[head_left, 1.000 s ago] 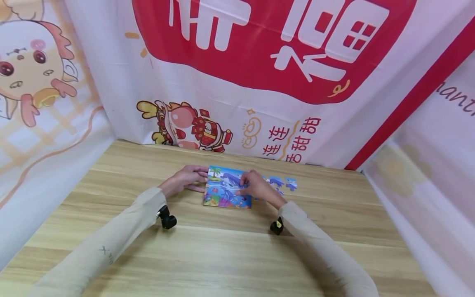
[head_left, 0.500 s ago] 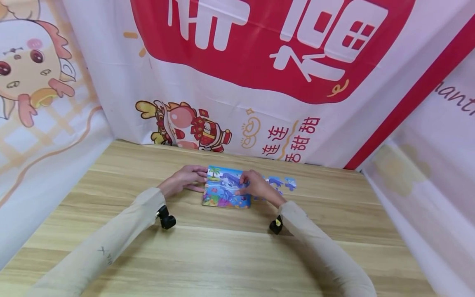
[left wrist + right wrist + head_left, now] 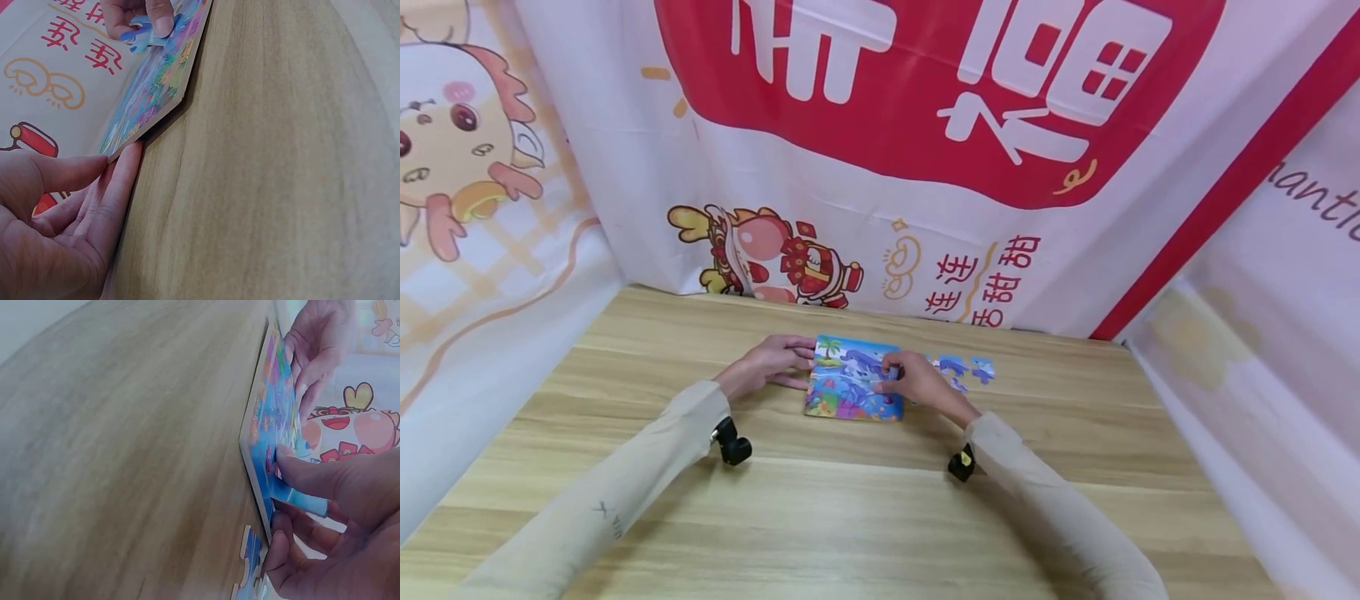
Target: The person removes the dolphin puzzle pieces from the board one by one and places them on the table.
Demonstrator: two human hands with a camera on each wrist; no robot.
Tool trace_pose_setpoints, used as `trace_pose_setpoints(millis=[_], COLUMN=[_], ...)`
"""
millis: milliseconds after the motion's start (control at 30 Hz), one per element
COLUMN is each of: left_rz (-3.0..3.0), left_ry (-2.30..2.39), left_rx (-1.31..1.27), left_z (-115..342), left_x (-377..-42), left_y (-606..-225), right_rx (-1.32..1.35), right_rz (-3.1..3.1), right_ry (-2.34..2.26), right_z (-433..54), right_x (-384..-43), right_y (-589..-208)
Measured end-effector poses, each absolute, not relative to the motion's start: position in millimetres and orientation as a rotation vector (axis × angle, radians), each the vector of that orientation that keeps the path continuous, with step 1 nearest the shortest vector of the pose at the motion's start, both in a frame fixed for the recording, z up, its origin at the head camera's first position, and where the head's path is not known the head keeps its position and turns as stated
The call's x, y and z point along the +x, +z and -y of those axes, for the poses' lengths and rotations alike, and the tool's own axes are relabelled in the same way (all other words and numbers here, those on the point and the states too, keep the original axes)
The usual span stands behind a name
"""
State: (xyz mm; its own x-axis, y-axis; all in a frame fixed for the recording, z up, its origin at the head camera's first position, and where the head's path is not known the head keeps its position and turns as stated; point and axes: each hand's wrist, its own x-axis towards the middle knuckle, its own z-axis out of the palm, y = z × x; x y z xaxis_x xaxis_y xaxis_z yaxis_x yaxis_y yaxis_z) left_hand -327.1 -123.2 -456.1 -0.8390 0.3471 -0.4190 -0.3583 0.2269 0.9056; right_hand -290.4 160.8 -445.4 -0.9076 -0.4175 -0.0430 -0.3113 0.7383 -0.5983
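A jigsaw puzzle (image 3: 850, 404) with dolphins, a palm tree and a colourful sea bottom lies in its thin tray on the table. My left hand (image 3: 767, 365) is at its left side. The left wrist view shows that thumb and fingers (image 3: 120, 187) pinching the edge of the tray (image 3: 167, 111). Over the puzzle's right part, my right hand (image 3: 922, 387) pinches a blue puzzle piece (image 3: 303, 501) between thumb and fingers. The piece is tilted up from the picture, and its printed side is partly covered by the hand.
Several loose puzzle pieces (image 3: 982, 370) lie right of the tray, partly behind my right hand. The wooden table (image 3: 835, 525) runs back to a printed cloth backdrop (image 3: 880, 192), with cloth walls on both sides.
My right hand's fingers have shifted slightly, and a tilted piece now shows between them. The left hand keeps its place at the tray's edge. The head view has shifted a little.
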Motion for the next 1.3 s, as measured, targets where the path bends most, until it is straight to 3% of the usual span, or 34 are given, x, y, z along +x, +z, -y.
trace_pose_setpoints(millis=[567,867,1300], left_rz=[-1.966,-1.957,-1.951], left_ry=[1.656,1.662,1.669], left_rx=[-0.038,-0.025,-0.011], left_z=[124.6,124.1,122.8], left_x=[-327.8,-327.3,-330.0], left_y=[-456.1,-456.8,-460.8], right_rx=[-0.813,-0.652,-0.589], right_rz=[-2.822,-2.725,-2.653], right_ry=[-0.768,-0.904,-1.216], right_z=[-163.4,-175.8,-229.4], right_x=[-292.2,-293.8,-292.8], right_y=[-439.4,-431.5,-424.5])
